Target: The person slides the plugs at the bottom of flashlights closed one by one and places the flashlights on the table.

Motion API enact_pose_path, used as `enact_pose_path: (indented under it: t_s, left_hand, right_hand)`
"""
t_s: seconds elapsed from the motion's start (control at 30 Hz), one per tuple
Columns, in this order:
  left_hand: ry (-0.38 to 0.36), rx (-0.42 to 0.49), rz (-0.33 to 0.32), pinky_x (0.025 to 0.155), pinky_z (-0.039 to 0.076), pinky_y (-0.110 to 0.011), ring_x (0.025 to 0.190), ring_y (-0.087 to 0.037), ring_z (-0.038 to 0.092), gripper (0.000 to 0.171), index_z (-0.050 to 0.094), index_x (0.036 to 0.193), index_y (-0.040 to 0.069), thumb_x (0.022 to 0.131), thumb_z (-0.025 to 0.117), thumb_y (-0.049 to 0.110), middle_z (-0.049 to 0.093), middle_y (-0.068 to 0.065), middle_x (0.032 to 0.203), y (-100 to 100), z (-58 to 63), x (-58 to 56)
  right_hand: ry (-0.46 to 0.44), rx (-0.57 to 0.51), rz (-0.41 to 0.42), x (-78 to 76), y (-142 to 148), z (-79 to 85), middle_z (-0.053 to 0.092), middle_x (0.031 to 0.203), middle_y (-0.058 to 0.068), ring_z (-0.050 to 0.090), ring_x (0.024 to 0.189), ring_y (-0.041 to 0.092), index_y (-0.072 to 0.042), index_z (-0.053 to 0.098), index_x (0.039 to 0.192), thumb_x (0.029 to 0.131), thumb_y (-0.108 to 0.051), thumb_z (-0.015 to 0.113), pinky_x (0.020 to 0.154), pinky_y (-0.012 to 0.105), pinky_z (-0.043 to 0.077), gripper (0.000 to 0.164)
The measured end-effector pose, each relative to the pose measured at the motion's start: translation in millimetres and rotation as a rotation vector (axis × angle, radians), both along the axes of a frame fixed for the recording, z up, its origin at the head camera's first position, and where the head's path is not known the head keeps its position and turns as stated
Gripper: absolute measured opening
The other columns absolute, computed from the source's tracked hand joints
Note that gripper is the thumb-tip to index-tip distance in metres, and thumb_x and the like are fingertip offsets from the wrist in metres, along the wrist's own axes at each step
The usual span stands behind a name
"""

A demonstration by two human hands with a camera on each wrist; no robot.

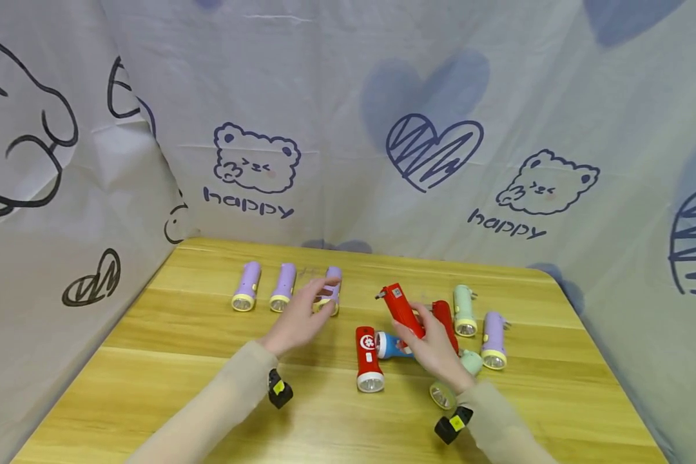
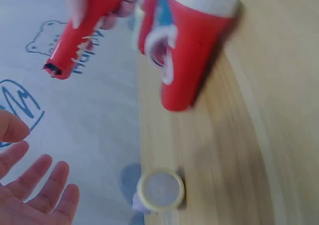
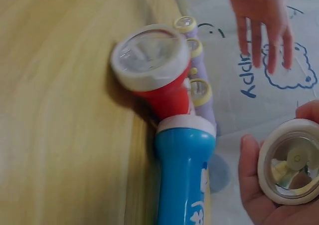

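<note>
My right hand (image 1: 435, 348) grips a red flashlight (image 1: 401, 308), raised over the table with its tail end pointing up and away. Its white-rimmed lens (image 3: 297, 160) faces the camera in the right wrist view. My left hand (image 1: 301, 319) hovers with fingers spread and nothing in them, overlapping the third purple flashlight (image 1: 333, 276) in the head view. Below and between the hands lie a red flashlight with a white emblem (image 1: 367, 345) and a blue flashlight (image 1: 387, 346), their heads close together. Partly behind the right hand is another red flashlight (image 1: 444, 319).
Two purple flashlights (image 1: 248, 283) (image 1: 284, 287) stand in a row at the back left. On the right are a green flashlight (image 1: 464, 309) and a purple one (image 1: 494, 338). Another green flashlight (image 1: 443, 394) lies under my right wrist. A printed curtain (image 1: 336, 129) borders the wooden table (image 1: 209, 361).
</note>
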State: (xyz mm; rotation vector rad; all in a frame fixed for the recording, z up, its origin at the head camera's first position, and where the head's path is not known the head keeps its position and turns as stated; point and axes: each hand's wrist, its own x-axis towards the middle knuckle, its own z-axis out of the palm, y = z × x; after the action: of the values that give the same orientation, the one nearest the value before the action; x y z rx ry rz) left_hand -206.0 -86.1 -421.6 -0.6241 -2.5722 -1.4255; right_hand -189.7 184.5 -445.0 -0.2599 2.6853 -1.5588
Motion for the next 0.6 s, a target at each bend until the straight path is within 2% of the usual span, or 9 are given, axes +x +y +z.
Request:
enact_pose_path:
  t_s: [0.13, 0.33, 0.43, 0.53, 0.6]
  left_hand:
    - [-0.094, 0.110, -0.025, 0.112, 0.047, -0.050, 0.129, -0.036, 0.058, 0.042, 0.048, 0.145, 0.004, 0.104, 0.050, 0.013, 0.056, -0.018, 0.144, 6.5, 8.1, -1.0]
    - [-0.205, 0.197, -0.065, 0.102, 0.054, -0.045, 0.126, -0.034, 0.060, 0.040, 0.049, 0.145, 0.007, 0.107, 0.046, 0.018, 0.059, -0.017, 0.141, 18.0, 13.0, -2.6]
    - [-0.300, 0.274, -0.103, 0.108, 0.051, -0.045, 0.128, -0.036, 0.058, 0.042, 0.047, 0.148, 0.006, 0.109, 0.042, 0.021, 0.057, -0.019, 0.143, 23.9, 15.7, -2.3]
    - [-0.395, 0.363, -0.158, 0.116, 0.044, -0.048, 0.133, -0.041, 0.054, 0.045, 0.044, 0.149, 0.002, 0.110, 0.038, 0.023, 0.054, -0.022, 0.146, 29.6, 18.7, -2.9]
    - [-0.430, 0.393, -0.185, 0.118, 0.042, -0.049, 0.135, -0.040, 0.053, 0.045, 0.044, 0.149, 0.001, 0.110, 0.037, 0.024, 0.054, -0.022, 0.147, 33.1, 20.0, -3.8]
  right_hand:
    - [0.124, 0.066, 0.008, 6.3, 1.8, -2.0, 0.070, 0.105, 0.012, 0.067, 0.075, 0.011, -0.013, 0.047, 0.144, 0.098, -0.030, 0.066, 0.065, 0.023, 0.056, 0.053]
    - [0.328, 0.174, 0.069, 13.6, 3.7, -2.3, 0.071, 0.099, 0.009, 0.061, 0.073, 0.010, -0.012, 0.049, 0.140, 0.095, -0.027, 0.070, 0.060, 0.022, 0.053, 0.052]
    - [0.436, 0.232, 0.101, 15.6, 4.7, -3.0, 0.072, 0.102, 0.009, 0.063, 0.075, 0.010, -0.011, 0.051, 0.139, 0.093, -0.025, 0.072, 0.062, 0.021, 0.054, 0.052]
    - [0.536, 0.269, 0.132, 15.8, 5.5, -4.6, 0.073, 0.105, 0.010, 0.066, 0.079, 0.012, -0.009, 0.051, 0.138, 0.091, -0.022, 0.074, 0.066, 0.021, 0.055, 0.054]
    - [0.593, 0.279, 0.159, 14.8, 5.8, -5.7, 0.073, 0.106, 0.010, 0.068, 0.079, 0.014, -0.007, 0.051, 0.137, 0.090, -0.019, 0.076, 0.067, 0.022, 0.056, 0.055]
